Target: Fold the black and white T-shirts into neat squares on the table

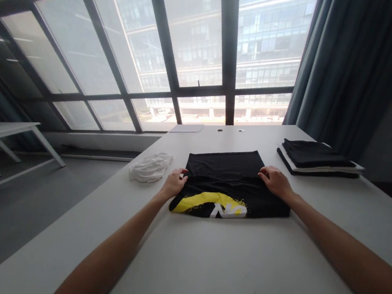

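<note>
A black T-shirt [223, 182] with a yellow and white print lies partly folded on the white table [215, 266]. At its left side, my left hand [175, 182] pinches the fabric edge between thumb and fingers. My right hand [275, 181] grips the opposite side at about the same height, fingers curled on the cloth. A fold runs across the shirt between both hands, and the printed part hangs toward me below it. Just left of my left hand rests a crumpled white cloth [150, 167].
A stack of folded dark and white garments [318, 159] sits at the table's right. Toward the far edge lies a flat pale sheet [186, 128]. Windows stand beyond, a blue-grey curtain [342, 65] hangs at right, and another white table [1, 132] is at left.
</note>
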Demonstrator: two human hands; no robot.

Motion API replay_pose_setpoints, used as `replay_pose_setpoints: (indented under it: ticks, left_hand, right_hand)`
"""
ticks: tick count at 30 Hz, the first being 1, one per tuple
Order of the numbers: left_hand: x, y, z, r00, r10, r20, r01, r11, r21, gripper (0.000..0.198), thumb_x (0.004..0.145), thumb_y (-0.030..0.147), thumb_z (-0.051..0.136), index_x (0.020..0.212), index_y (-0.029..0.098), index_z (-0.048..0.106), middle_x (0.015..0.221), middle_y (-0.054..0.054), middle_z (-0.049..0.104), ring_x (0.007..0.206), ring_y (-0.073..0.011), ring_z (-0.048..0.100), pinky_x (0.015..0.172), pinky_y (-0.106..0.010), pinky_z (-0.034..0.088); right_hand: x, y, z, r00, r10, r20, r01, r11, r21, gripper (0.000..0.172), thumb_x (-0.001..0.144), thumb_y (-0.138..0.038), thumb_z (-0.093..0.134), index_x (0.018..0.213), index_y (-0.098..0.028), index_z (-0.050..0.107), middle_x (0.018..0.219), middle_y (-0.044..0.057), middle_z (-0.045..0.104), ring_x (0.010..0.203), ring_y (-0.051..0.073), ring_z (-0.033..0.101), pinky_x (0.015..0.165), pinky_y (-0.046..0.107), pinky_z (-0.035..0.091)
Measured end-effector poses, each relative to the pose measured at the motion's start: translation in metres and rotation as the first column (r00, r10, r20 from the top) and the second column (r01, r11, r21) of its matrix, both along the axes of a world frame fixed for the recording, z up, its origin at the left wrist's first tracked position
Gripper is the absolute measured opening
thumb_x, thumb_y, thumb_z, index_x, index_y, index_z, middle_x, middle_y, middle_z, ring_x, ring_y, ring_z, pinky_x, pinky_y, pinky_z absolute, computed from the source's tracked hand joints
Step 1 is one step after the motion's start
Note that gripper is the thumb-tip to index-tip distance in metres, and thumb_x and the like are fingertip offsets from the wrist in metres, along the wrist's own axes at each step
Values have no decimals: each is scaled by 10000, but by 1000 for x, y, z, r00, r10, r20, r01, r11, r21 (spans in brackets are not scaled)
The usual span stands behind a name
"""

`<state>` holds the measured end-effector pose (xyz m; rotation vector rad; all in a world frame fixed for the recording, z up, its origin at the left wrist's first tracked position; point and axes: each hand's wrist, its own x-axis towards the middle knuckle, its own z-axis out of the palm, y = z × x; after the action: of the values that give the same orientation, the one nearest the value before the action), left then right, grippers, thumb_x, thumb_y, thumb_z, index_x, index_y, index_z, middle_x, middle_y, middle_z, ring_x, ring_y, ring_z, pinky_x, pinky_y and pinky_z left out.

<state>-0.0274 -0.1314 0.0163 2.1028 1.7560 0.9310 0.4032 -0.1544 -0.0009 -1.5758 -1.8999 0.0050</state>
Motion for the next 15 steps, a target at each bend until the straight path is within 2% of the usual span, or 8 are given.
replay_pose_setpoints:
  ticks: [2, 6, 8, 11, 15]
  left_hand:
    - [-5, -10, 9, 1000, 10, -23, -10, 1000, 15, 297, 875, 217, 546, 1149, 150, 640, 1085, -113, 703, 781, -167, 676, 785, -290, 528]
    - [-26, -46, 17, 998, -50, -40, 44, 990, -134, 304, 898, 349, 531, 1108, 160, 642, 820, -60, 725, 701, -190, 678, 683, -285, 514]
    - [-36, -67, 14, 995, -98, -19, 91, 973, -213, 354, 901, 456, 531, 1078, 173, 651, 764, -46, 723, 685, -198, 678, 650, -281, 502]
    - [-46, -90, 6, 992, -122, 12, 120, 953, -278, 459, 863, 571, 576, 1090, 182, 664, 791, -52, 734, 709, -209, 683, 651, -286, 502]
    - [-42, -101, -3, 986, -140, 93, 159, 957, -245, 559, 769, 574, 702, 1159, 178, 650, 884, -65, 740, 779, -214, 689, 727, -308, 528]
  right_hand:
    - [5, -12, 5, 998, -50, -36, 51, 998, 22, 181, 923, -306, 541, 971, -191, 673, 976, 97, 720, 879, 231, 660, 806, 317, 465]
    - [21, -52, 8, 990, -121, -71, 112, 986, -123, 196, 904, -342, 543, 971, -220, 681, 853, 68, 737, 716, 214, 668, 674, 306, 449]
    - [30, -75, 3, 989, -130, -65, 115, 973, -199, 233, 905, -385, 530, 977, -228, 687, 845, 74, 742, 695, 222, 672, 650, 316, 453]
    - [37, -100, -7, 986, -123, -111, 86, 951, -296, 278, 896, -437, 525, 972, -231, 694, 827, 80, 743, 681, 230, 681, 630, 324, 480]
    - [35, -116, -12, 970, -125, -210, 52, 946, -320, 298, 838, -468, 584, 981, -231, 693, 864, 85, 748, 688, 232, 690, 625, 327, 513]
